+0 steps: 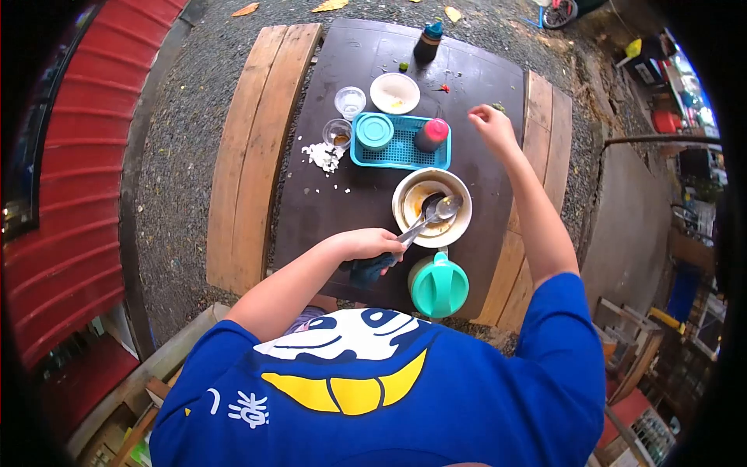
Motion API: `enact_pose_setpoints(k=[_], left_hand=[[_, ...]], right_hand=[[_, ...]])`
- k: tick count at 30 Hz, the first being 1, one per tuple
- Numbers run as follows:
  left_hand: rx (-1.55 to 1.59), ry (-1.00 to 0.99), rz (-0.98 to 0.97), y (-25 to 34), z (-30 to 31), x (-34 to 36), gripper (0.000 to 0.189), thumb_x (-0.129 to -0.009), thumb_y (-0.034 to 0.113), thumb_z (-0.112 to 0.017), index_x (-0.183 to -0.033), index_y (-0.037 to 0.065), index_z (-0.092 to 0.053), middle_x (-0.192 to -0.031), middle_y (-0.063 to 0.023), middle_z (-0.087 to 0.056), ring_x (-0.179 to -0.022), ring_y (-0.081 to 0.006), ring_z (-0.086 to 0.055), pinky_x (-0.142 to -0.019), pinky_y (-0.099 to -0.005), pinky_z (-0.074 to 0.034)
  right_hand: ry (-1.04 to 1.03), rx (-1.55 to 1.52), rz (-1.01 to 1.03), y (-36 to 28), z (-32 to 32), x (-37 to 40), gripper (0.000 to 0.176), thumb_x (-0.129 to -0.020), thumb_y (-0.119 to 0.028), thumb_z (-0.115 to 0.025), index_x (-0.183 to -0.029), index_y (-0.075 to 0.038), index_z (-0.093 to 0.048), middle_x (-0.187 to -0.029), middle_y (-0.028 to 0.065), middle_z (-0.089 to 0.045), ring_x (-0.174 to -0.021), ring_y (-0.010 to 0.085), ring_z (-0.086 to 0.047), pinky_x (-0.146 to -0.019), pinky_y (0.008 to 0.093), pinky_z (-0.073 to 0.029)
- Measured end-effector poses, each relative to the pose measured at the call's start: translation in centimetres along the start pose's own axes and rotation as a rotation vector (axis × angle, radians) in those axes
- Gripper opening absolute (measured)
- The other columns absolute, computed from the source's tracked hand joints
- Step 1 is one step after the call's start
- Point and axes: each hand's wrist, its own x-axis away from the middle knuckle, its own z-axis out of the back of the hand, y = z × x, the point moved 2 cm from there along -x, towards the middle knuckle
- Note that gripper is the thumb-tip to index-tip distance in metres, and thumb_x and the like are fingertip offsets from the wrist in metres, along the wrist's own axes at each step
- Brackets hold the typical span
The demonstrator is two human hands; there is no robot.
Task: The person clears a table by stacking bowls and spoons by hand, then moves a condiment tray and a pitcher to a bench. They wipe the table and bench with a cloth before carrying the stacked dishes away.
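Note:
My left hand is closed around the handles of metal utensils, at least one of them a spoon, and a dark blue cloth. The spoon's head rests in a stack of white bowls with brown residue inside. Over the table's right side, my right hand has its fingers curled together; whatever they hold, if anything, is too small to make out. A small green scrap lies close to its fingertips. Below the bowls stands a turquoise lidded pitcher.
A blue basket holds a turquoise-lidded tub and a red-capped bottle. Nearby are a white bowl, two clear cups, white crumbs and a dark sauce bottle. Wooden benches flank the table.

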Motion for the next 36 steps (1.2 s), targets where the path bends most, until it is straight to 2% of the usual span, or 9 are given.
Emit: enact_pose_setpoints(k=[3,6,8,9,15,16,21,26,36], left_hand=[[0.089,-0.006,0.016,-0.2,0.0,0.3,0.039,-0.095,0.037,-0.050,-0.100,-0.001,-0.059,-0.077,-0.0039,-0.057,-0.058,-0.0111,-0.059,-0.056,-0.0253,-0.049],[0.189,0.016,0.055,0.6,-0.1,1.1,0.040,-0.095,0.038,-0.050,-0.102,0.000,-0.060,-0.079,-0.0054,-0.062,-0.066,-0.0124,-0.064,-0.059,-0.0245,-0.050],[0.181,0.018,0.010,-0.3,0.5,0.4,0.039,-0.095,0.037,-0.051,-0.103,0.000,-0.060,-0.081,-0.0069,-0.064,-0.070,-0.0130,-0.065,-0.063,-0.0249,-0.051],[0.180,0.007,-0.006,-1.0,0.6,-0.2,0.039,-0.095,0.037,-0.051,-0.104,0.000,-0.060,-0.081,-0.0076,-0.066,-0.072,-0.0134,-0.066,-0.065,-0.0252,-0.052],[0.092,-0.070,-0.073,-1.2,0.2,-0.9,0.028,-0.093,0.028,-0.058,-0.096,0.001,-0.064,-0.079,-0.0040,-0.066,-0.071,-0.0104,-0.063,-0.066,-0.0234,-0.048],[0.087,-0.048,-0.055,-1.3,0.1,-0.8,0.028,-0.092,0.028,-0.058,-0.095,0.001,-0.065,-0.078,-0.0035,-0.065,-0.070,-0.0097,-0.062,-0.065,-0.0235,-0.047],[0.092,0.022,-0.004,-1.7,-0.7,-1.4,0.025,-0.092,0.027,-0.059,-0.090,0.003,-0.065,-0.072,-0.0021,-0.063,-0.063,-0.0078,-0.060,-0.060,-0.0249,-0.047],[0.060,0.074,-0.033,-1.4,-0.5,-1.1,0.025,-0.091,0.025,-0.060,-0.094,0.000,-0.065,-0.075,-0.0048,-0.065,-0.064,-0.0109,-0.062,-0.060,-0.0267,-0.049],[-0.310,0.203,-0.068,-0.1,0.0,-0.4,0.029,-0.087,0.027,-0.059,-0.086,-0.001,-0.065,-0.074,-0.0073,-0.066,-0.064,-0.0124,-0.061,-0.065,-0.0289,-0.049]], right_hand=[[-0.136,0.085,0.052,1.0,-4.9,-7.2,0.028,-0.084,-0.027,-0.064,-0.102,-0.005,-0.068,-0.085,0.0136,-0.068,-0.077,0.0228,-0.066,-0.069,0.0324,-0.052],[-0.323,-0.294,-0.242,0.0,-9.7,-11.8,0.032,-0.084,-0.029,-0.065,-0.104,-0.004,-0.067,-0.082,0.0140,-0.068,-0.072,0.0194,-0.067,-0.064,0.0317,-0.054],[-0.512,-0.294,-0.220,-1.2,-11.5,-13.0,0.032,-0.089,-0.030,-0.061,-0.106,-0.003,-0.066,-0.076,0.0047,-0.065,-0.065,0.0148,-0.064,-0.058,0.0297,-0.054],[-0.510,-0.108,-0.029,-0.4,-12.8,-14.1,0.029,-0.087,-0.024,-0.063,-0.103,0.000,-0.066,-0.074,0.0062,-0.066,-0.060,0.0157,-0.065,-0.056,0.0300,-0.055],[-0.285,0.135,0.018,-0.9,-11.2,-13.5,0.025,-0.082,-0.012,-0.061,-0.100,0.004,-0.066,-0.078,0.0133,-0.068,-0.062,0.0186,-0.068,-0.061,0.0328,-0.057],[-0.250,0.126,-0.006,-1.3,-9.4,-12.5,0.024,-0.079,-0.018,-0.058,-0.092,-0.001,-0.070,-0.074,0.0165,-0.069,-0.066,0.0233,-0.069,-0.067,0.0348,-0.055],[-0.055,0.061,-0.053,-3.6,1.3,-5.9,0.028,-0.085,-0.016,-0.056,-0.104,0.001,-0.067,-0.076,0.0166,-0.069,-0.063,0.0184,-0.068,-0.060,0.0320,-0.055],[-0.010,-0.064,-0.163,-3.9,9.0,2.7,0.026,-0.086,-0.015,-0.057,-0.101,0.003,-0.067,-0.070,0.0087,-0.065,-0.055,0.0128,-0.062,-0.050,0.0255,-0.050],[0.127,-0.403,-0.473,-4.9,9.4,21.4,0.023,-0.089,-0.010,-0.057,-0.105,0.003,-0.066,-0.075,0.0037,-0.065,-0.059,0.0077,-0.059,-0.051,0.0217,-0.049]])
